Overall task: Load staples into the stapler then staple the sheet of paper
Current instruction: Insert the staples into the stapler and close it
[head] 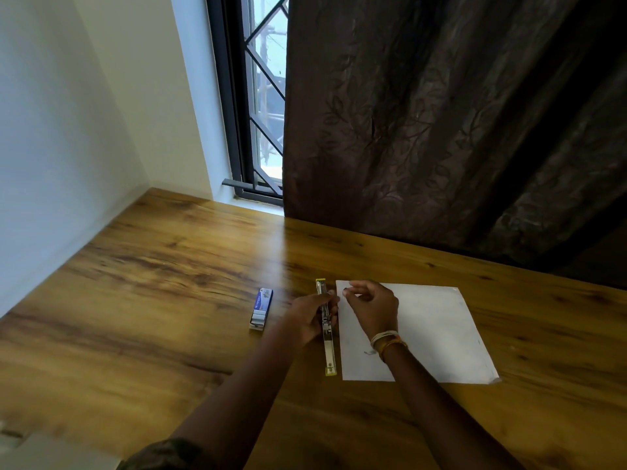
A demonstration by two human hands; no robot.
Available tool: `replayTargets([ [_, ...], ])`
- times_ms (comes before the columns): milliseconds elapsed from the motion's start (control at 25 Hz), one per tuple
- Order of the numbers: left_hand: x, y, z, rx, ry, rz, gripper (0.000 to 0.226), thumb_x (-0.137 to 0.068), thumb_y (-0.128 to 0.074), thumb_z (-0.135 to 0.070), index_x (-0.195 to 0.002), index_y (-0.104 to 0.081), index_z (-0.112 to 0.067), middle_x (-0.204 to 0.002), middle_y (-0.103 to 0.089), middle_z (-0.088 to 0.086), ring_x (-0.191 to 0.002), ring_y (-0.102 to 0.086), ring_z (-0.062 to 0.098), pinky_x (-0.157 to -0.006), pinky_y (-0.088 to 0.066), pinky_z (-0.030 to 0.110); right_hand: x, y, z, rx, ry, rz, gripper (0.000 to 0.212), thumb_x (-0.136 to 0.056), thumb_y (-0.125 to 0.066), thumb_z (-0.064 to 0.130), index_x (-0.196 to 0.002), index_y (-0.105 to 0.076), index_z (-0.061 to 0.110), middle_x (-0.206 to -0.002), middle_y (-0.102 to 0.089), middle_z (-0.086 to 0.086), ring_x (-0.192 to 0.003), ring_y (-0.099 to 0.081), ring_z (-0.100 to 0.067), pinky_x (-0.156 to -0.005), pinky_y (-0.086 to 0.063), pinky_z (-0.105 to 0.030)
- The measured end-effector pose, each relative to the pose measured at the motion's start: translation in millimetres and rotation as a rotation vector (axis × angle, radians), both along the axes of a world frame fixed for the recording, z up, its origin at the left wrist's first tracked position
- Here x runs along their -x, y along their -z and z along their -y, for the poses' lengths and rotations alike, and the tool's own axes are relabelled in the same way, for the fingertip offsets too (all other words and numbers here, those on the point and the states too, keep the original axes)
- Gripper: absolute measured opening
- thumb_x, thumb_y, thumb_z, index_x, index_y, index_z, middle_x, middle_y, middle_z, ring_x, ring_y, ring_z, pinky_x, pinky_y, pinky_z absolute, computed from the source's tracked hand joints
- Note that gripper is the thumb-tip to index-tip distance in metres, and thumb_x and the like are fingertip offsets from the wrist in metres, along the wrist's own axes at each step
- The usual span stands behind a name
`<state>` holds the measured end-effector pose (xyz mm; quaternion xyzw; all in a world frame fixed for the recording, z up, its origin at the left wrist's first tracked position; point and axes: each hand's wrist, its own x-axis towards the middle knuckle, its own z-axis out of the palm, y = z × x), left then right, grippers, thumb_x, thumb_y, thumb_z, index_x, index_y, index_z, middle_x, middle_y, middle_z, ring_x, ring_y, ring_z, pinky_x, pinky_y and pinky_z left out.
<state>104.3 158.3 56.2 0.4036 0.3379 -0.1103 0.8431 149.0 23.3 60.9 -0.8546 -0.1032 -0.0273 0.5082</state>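
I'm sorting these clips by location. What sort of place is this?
Probably a room in a home, at a desk by a window: a wooden table set in a wall corner, a barred window, and a dark leaf-patterned curtain hanging beside it.

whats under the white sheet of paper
Only the wooden table shows around the white sheet of paper; it seems to lie flat. Whatever might lie beneath is covered.

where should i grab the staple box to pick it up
Pinch the staple box across its two long sides near the middle, coming straight down from above. It lies flat on the table, narrow and long, with bare wood on both sides, so fingers fit either side. Its near end looks open; keep it level.
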Motion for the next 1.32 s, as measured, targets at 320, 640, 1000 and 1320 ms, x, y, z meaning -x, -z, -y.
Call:
replayTargets([
  [320,10,-10,5,0.011,0.003,0.050,0.007,-0.091,-0.062,-0.011,-0.095,-0.061,-0.005,-0.076,-0.063,0.008,-0.065,-0.060,0.017,-0.058,-0.046,0.028,16,-8,-8,0.277,-0.057,0.143,0.031,-0.083,-0.068,0.029,-0.113,-0.065,0.023,-0.100,-0.073,0.004,-0.072,-0.065,-0.008,-0.072,-0.054,-0.026],
  [640,12,-11,2,-0.200,0.067,0.026,0.007,-0.093,-0.059,-0.008,-0.096,-0.063,-0.004,-0.073,-0.060,0.008,-0.059,-0.057,0.015,-0.052,-0.045,0.025,6,-25,-3,0.412,-0.368,0.074,0.021,-0.077,-0.071,0.018,-0.099,-0.071,0.018,-0.102,-0.069,-0.004,-0.080,-0.060,-0.012,-0.074,-0.053,-0.025],
  [1000,16,-6,-11,-0.303,0.220,0.072,0.016,-0.086,-0.067,-0.002,-0.102,-0.063,0.000,-0.070,-0.060,0.008,-0.055,-0.055,0.015,-0.052,-0.043,0.028,-10,-46,-12,0.676,-0.578,-0.061,0.013,-0.078,-0.063,0.009,-0.082,-0.075,0.009,-0.089,-0.073,-0.011,-0.081,-0.066,-0.024,-0.075,-0.057,-0.035],
  [1320,18,6,-17,-0.151,0.269,0.039,0.006,-0.091,-0.061,-0.008,-0.096,-0.061,-0.005,-0.059,-0.061,0.003,-0.046,-0.057,0.010,-0.048,-0.043,0.024,4,-39,-17,0.706,-0.470,0.024,0.013,-0.076,-0.069,0.022,-0.085,-0.075,0.014,-0.088,-0.073,-0.003,-0.070,-0.058,-0.010,-0.062,-0.047,-0.021],
])
